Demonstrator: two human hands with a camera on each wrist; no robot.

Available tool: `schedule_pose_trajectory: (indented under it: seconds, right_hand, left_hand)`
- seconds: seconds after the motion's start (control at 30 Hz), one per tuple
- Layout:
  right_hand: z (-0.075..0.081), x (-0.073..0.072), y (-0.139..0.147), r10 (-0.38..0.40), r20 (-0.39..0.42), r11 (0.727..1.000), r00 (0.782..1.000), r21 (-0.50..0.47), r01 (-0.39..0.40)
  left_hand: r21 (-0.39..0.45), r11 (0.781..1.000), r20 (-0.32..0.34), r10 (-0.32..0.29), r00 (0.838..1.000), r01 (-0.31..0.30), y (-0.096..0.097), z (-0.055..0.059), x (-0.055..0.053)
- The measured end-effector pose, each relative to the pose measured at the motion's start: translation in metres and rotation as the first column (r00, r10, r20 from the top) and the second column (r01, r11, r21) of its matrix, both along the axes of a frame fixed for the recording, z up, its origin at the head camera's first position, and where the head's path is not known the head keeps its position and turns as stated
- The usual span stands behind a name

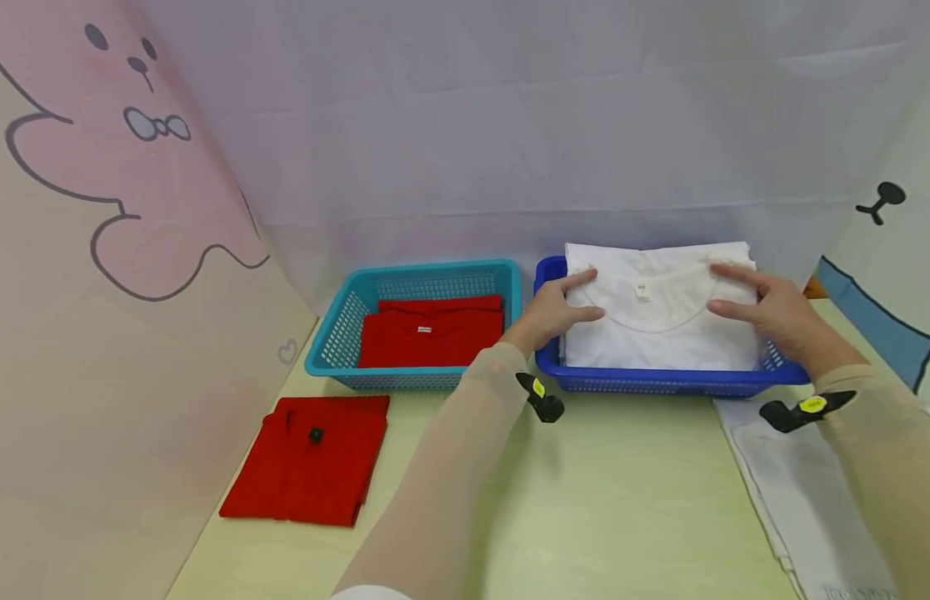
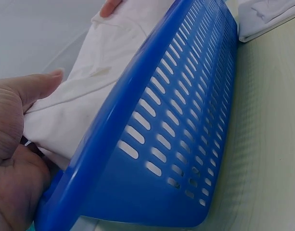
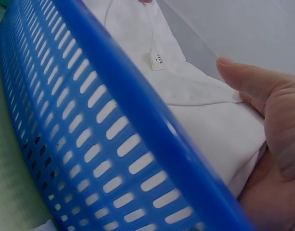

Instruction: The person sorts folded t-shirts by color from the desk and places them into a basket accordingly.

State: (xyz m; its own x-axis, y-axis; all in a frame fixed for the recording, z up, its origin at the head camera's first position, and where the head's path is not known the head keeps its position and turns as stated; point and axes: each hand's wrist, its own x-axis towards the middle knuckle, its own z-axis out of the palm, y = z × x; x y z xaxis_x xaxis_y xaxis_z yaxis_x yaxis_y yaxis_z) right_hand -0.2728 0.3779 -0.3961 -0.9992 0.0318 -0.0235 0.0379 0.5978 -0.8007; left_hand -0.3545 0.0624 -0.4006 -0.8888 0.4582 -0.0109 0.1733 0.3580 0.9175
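A folded white T-shirt (image 1: 660, 337), its round neckline and small size tag facing up, lies in the blue basket (image 1: 660, 383). My left hand (image 1: 549, 315) holds the shirt's left side edge, thumb on top. At the opposite edge my right hand (image 1: 783, 321) grips the shirt in the same way. The right wrist view shows that hand's thumb (image 3: 248, 79) over the fabric and the palm beside the fold. Lower fingers of both hands are hidden by the cloth and basket wall.
Left of the blue basket stands a teal basket (image 1: 420, 382) holding folded red shirts (image 1: 435, 342). Another folded red shirt (image 1: 307, 467) lies on the table in front of it. Folded white cloth (image 1: 802, 492) is under the right forearm. A pale curtain (image 1: 510, 125) hangs behind the baskets.
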Motion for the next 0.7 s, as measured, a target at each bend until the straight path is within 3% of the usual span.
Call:
schedule_pose_trajectory:
  seconds: [0.7]
  right_hand:
    - [-0.0042, -0.0028, -0.0069, 0.002, 0.061, 0.989, 0.998, 0.145, -0.011]
  left_hand:
    - [-0.034, 0.998, -0.013, 0.058, 0.998, -0.059, 0.0045, -0.0007, 0.0030]
